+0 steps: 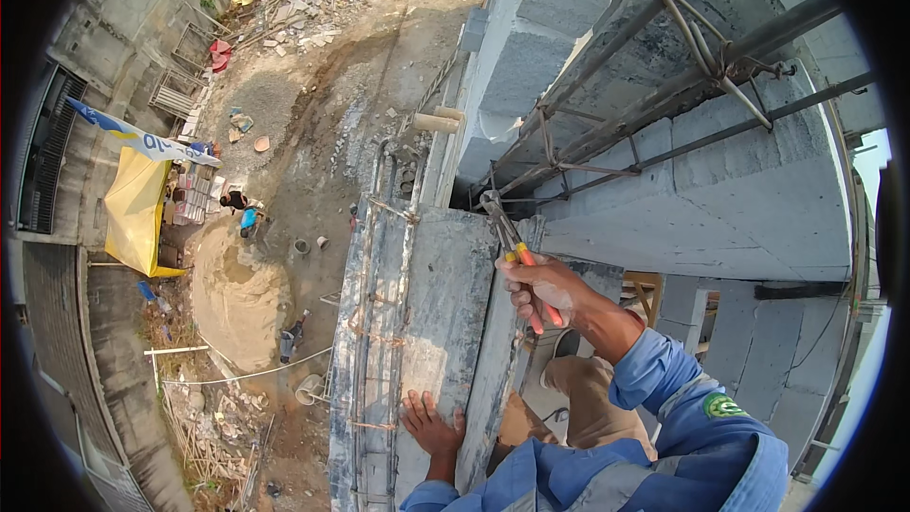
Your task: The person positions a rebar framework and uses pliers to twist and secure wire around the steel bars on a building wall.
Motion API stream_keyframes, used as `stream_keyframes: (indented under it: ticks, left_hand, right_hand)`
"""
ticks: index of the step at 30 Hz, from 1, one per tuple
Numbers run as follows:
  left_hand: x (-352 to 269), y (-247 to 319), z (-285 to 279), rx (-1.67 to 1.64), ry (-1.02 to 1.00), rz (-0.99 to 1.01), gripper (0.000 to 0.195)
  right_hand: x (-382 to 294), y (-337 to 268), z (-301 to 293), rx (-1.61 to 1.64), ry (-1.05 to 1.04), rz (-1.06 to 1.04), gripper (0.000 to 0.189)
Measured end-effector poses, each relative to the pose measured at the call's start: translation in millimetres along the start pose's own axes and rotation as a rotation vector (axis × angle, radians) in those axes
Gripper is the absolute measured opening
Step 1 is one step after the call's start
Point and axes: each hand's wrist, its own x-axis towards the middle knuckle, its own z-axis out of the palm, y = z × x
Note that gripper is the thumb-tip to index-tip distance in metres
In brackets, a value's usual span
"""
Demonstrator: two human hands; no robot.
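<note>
My right hand (544, 288) is closed around the red and yellow handles of a pair of end-cutting pliers (510, 231). The tool's jaws reach up to the thin end of the steel bars by the block wall; whether they grip a wire cannot be told. My left hand (432, 423) rests with fingers spread on the grey formwork board (444, 284). Left of that hand, a long rebar cage (384, 313) with stirrups lies along the boards. Steel column bars (640, 107) with bent stirrups and tie wire run from the jaws towards the upper right.
White lightweight block walls (753, 206) stand at the right. Beyond the board edge at left is a drop to the ground, with a sand heap (238, 291), a yellow tarp (138, 210), rubble (298, 14) and several people far below. Short round wood pieces (436, 123) lie on the wall edge.
</note>
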Motion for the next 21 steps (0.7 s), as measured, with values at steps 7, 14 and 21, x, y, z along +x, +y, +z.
stream_keyframes:
  ticks: [7, 14, 21]
  left_hand:
    - [4, 6, 7, -0.026, 0.025, 0.017, 0.071]
    - [-3, 0, 4, -0.093, -0.032, -0.068, 0.074]
    - [3, 16, 2, -0.226, -0.393, -0.229, 0.075]
  right_hand:
    - [-6, -59, -55, -0.248, -0.176, 0.213, 0.029]
    - [-23, -32, -9, -0.652, 0.142, -0.088, 0.035]
    - [-40, -90, -19, -0.963, 0.252, 0.124, 0.028]
